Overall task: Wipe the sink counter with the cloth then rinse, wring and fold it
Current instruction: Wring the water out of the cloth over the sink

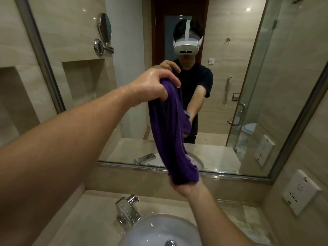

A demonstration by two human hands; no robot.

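Cloth [168,132] suspended upright over sink [156,228], apart from faucet [128,211]. Left grip [154,86] raised, clenched round top end; right grip [184,188] clenched round bottom end.

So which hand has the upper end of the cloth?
The left hand grips the top of the purple cloth; the right hand grips its bottom end.
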